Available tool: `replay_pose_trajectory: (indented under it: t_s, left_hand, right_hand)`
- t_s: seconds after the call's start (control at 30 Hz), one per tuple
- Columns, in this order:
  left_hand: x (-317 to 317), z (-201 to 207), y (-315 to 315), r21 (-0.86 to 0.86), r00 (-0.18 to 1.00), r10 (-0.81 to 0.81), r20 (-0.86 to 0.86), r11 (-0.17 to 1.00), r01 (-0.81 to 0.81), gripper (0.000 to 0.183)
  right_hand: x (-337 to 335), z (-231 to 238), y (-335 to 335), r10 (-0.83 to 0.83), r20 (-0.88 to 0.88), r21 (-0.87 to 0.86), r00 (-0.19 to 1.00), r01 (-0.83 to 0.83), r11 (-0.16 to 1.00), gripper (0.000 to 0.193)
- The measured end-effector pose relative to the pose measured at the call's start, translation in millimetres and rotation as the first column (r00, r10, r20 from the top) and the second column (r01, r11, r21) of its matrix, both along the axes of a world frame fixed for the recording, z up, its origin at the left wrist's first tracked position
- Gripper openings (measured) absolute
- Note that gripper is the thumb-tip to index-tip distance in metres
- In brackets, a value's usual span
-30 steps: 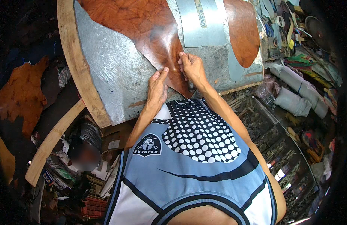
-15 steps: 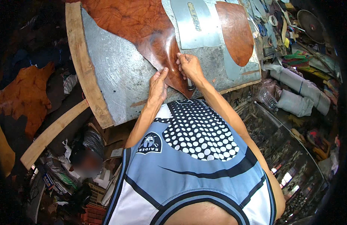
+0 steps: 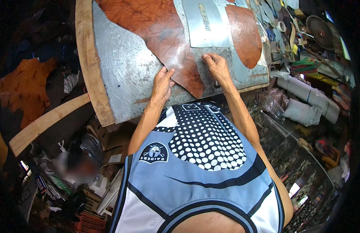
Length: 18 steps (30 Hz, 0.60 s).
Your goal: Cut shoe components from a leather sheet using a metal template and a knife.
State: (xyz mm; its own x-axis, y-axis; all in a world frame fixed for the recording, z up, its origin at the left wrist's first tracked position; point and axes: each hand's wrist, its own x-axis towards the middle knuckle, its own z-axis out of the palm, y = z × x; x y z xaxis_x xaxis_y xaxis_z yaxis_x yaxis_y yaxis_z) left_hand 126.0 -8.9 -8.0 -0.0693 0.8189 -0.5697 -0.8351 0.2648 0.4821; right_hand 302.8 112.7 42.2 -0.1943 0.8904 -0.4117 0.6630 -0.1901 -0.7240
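Note:
A large piece of mottled brown leather (image 3: pixel 164 35) lies over the metal-topped table (image 3: pixel 121 58), narrowing to a point near the front edge. At its left edge my left hand (image 3: pixel 163 83) pinches the leather between thumb and fingers. My right hand (image 3: pixel 217 70) is closed just right of the leather's tapered end, apart from it. Below that fist shows the dark end of a small tool (image 3: pixel 216 84); the rest is hidden in my palm. A grey template sheet (image 3: pixel 209 27) and a rounded brown leather piece (image 3: pixel 245 37) lie beyond my right hand.
A wooden rail (image 3: pixel 90 62) borders the table's left side. More brown leather (image 3: pixel 26 89) hangs at far left. Right of the table are wrapped rolls (image 3: pixel 304 93), a roll of tape (image 3: pixel 281 26), a round dark disc (image 3: pixel 320 32) and scattered scraps.
My right hand has moved right, off the leather onto the area beside it, with the dark tool still in it. My left hand stays at the leather's left edge.

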Motion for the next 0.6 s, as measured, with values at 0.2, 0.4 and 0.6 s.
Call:
replay_pose_trajectory:
  t_s: [0.2,0.4,0.6]
  left_hand:
    - [1,-13,-4,-0.033,0.99,-0.038,-0.133,0.999,0.034,0.035]
    - [-2,-12,-10,-0.081,0.989,-0.026,-0.144,0.997,0.015,0.034]
    - [-1,-5,-24,-0.095,0.982,-0.011,-0.189,0.995,-0.007,0.034]
  right_hand:
    - [-3,-12,38,0.185,0.191,0.374,0.964,-0.246,0.894,0.036]
    - [5,-31,120,0.313,0.43,0.352,0.846,-0.477,0.805,0.051]
    - [-33,-26,202,0.492,0.551,0.287,0.675,-0.706,0.648,0.068]
